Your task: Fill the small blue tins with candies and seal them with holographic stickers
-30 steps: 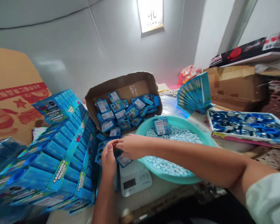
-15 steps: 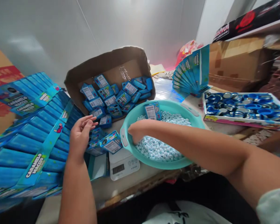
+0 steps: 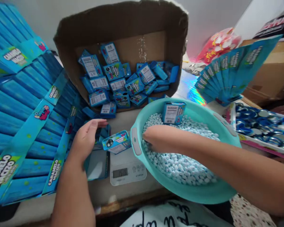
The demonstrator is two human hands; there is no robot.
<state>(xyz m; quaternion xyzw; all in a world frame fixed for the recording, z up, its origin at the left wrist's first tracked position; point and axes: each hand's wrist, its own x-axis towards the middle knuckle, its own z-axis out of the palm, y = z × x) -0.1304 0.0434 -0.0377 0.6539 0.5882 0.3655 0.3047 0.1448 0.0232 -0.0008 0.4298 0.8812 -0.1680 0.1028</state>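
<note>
My right hand (image 3: 157,137) is down in the turquoise bowl (image 3: 189,197), against the small pale-blue candies (image 3: 184,168) near its left handle; its fingers are hidden. My left hand (image 3: 88,135) is open, fingers stretched out, beside small blue boxes (image 3: 104,132) that it partly covers. On the white kitchen scale (image 3: 129,171) rests a blue candy box (image 3: 117,142), printed CARAMELO MACIZO, close to the bowl's left handle. The scale's display is lit, its digits too blurred to read surely. Another blue box (image 3: 172,113) sits upright in the bowl on the candies.
Behind stands an open cardboard carton (image 3: 120,23) holding many small blue boxes (image 3: 113,71). Stacked blue display packs (image 3: 26,126) rise at the left. On the right are fanned blue cartons (image 3: 227,69) and a tray of blue-and-silver lids (image 3: 265,126).
The view has moved closer and tilts further down. My right hand stays in the bowl among the candies. My left fingers have straightened and sit nearer the box on the scale.
</note>
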